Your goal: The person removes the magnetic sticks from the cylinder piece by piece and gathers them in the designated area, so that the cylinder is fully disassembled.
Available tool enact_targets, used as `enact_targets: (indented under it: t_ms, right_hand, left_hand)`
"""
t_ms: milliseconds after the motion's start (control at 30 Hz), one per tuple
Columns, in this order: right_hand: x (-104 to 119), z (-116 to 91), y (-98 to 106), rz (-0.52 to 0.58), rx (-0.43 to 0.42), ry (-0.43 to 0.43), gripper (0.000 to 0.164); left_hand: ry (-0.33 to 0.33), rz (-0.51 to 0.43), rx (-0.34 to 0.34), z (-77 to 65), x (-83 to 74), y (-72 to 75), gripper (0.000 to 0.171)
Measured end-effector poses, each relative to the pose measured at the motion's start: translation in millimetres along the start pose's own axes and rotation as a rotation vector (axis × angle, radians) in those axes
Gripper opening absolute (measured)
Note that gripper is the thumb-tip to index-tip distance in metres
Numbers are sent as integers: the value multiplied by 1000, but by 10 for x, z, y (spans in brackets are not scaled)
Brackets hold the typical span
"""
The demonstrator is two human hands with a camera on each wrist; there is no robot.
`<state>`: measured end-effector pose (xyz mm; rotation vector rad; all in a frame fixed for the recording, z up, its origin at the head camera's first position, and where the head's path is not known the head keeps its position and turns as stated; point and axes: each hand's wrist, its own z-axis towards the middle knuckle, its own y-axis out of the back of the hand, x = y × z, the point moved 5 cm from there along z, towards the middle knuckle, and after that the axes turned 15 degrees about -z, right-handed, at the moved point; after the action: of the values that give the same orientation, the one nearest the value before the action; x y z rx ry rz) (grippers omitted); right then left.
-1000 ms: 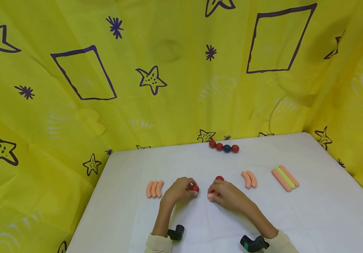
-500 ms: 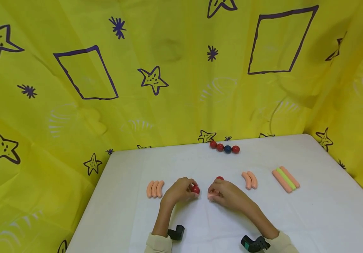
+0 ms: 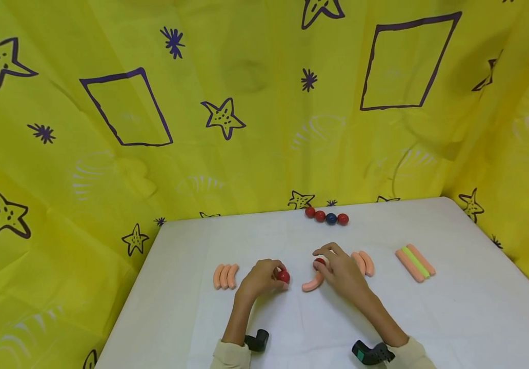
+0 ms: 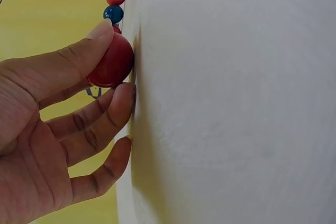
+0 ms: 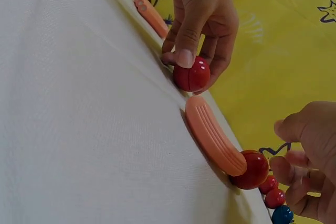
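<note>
A glossy red ball [image 3: 283,277] is pinched between the thumb and fingers of my left hand [image 3: 259,279], close to the tabletop. In the left wrist view that red ball [image 4: 113,61] is held by thumb and fingertips. To its right lies a curved, sausage-shaped orange piece [image 3: 311,284] with grooves. Its far end touches a second red ball [image 5: 253,170], seen best in the right wrist view. Over these hovers my right hand [image 3: 344,274], fingers spread and loosely bent, partly covering the second ball in the head view. Nothing is in its grasp; a gap shows beside the ball.
Behind, a row of red balls [image 3: 320,216] includes one blue ball [image 3: 331,219]. Three curved orange pieces [image 3: 224,277] lie left, two more curved pieces [image 3: 367,263] right. Farther right are two straight orange sticks [image 3: 409,265] around a green stick [image 3: 415,261]. A yellow curtain [image 3: 264,169] backs the white table [image 3: 190,241].
My right hand has let go of the curved orange piece and moved up and slightly right, its fingers spreading near the second red ball. The left hand still holds its ball in place.
</note>
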<state>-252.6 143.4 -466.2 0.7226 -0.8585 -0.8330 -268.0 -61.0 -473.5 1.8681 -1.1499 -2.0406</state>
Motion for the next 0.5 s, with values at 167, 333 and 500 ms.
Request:
enact_targets:
  t_ms: [167,333,500]
  right_hand:
    - [-92,-12,-21,-6,36,-139,34]
    - [-160,-32,-97,58,119,-220,42]
    - [-189,-61,-209,129,190,-245,42]
  left_hand:
    - [34,-14,-36,2,1,-11,31]
    - [73,-33,-80,23,2,-25,28]
    - [112,-80,-135,59,-4,-14,29]
